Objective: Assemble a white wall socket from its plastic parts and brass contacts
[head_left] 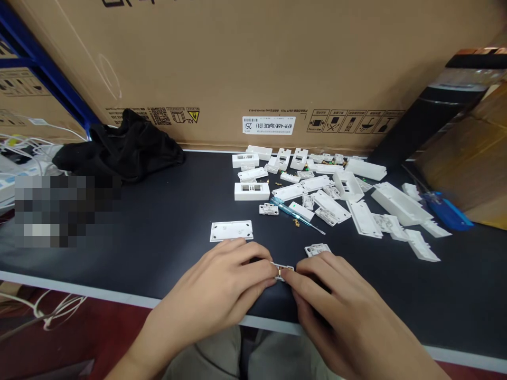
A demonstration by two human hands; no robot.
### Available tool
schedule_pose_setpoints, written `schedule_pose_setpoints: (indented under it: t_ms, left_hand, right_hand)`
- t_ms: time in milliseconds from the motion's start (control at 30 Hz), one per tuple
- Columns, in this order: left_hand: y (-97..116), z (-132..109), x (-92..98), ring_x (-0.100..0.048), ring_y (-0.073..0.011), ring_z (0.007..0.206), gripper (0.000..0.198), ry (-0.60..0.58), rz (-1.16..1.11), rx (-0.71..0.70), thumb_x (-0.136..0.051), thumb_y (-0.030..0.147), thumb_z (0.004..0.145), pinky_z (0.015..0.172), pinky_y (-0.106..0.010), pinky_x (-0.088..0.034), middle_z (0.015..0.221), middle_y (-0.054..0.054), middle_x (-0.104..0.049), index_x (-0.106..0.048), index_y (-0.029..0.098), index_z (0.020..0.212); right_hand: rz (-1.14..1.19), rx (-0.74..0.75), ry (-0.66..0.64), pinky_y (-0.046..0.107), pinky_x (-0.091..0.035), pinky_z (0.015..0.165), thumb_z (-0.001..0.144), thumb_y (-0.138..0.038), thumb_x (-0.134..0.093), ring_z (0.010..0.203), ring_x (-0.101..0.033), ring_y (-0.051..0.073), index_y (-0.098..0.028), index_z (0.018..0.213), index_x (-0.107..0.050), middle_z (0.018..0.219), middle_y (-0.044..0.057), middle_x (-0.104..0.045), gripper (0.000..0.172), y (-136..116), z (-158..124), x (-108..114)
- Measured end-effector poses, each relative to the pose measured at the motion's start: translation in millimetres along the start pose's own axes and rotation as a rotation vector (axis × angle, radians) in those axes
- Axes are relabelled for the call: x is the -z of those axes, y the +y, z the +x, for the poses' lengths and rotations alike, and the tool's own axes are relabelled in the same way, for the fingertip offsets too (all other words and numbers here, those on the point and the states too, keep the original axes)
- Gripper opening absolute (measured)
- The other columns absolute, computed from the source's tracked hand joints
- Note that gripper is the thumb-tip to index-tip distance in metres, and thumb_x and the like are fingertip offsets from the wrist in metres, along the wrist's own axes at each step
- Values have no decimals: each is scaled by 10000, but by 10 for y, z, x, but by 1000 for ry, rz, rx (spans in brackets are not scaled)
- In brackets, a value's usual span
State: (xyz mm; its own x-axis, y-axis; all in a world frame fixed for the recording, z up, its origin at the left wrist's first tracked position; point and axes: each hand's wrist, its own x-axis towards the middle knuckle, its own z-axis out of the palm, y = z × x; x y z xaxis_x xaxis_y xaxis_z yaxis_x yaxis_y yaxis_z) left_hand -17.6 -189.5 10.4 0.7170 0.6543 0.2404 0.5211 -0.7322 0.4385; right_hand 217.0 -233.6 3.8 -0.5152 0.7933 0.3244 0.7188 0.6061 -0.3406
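The left hand (209, 287) and right hand (336, 311) are bare, with short fingernails and slim fingers, the forearms (154, 343) show no sleeves or watch, and loose grey-beige trousers (206, 359) cover the legs.

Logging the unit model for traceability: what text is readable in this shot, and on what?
"KFR-46W/BpR3E (B1)" and "25": upside down on the white label on the cardboard carton.
"A2L": beside the yellow warning triangle.
Print around the QR code: too small to read.
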Motion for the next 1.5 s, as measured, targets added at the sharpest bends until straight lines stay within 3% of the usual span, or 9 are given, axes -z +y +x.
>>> schedule_pose_setpoints:
  t_ms: [167,433,700,1000,1500]
  left_hand:
    - [2,-4,-4,-611,-175,1011,153,2,3,9,-488,219,1077,908,-342,-475,1147,7,-657,-635,255,1101]
    - [26,36,6,-624,-179,999,183,-22,18,5,-465,217,1082,893,-353,-477,1141,-5,-661,-644,242,1105]
    - [30,47,8,-645,-179,998,207,-23,20,6,-453,279,1094,892,-356,-489,1112,-4,-679,-656,241,1093]
    - [25,35,-10,-677,-184,965,226,46,57,-33,-467,277,1089,866,-352,-510,1074,-18,-709,-686,223,1085]
    - [35,31,-24,-658,-175,958,161,52,60,-46,-497,268,1079,863,-330,-486,1053,-16,-694,-642,208,1041]
  right_hand:
    - [6,-1,15,396,-487,806,926,-69,-526,880,-524,220,-214,1035,-621,970,59,-606,205,-2,18,13]
    - [-26,-17,4,426,-497,859,933,-76,-516,913,-524,229,-218,1160,-661,983,63,-597,305,-6,3,-3]
    - [-52,-1,11,447,-502,873,940,-81,-509,913,-529,234,-192,969,-603,957,68,-609,148,-29,26,13]
    - [-97,89,60,464,-487,980,976,-92,-502,964,-571,241,-159,1081,-629,979,83,-657,178,-12,6,-15]
    - [-101,86,55,430,-521,852,994,-107,-468,929,-569,237,-148,1090,-640,970,95,-636,202,-42,25,21]
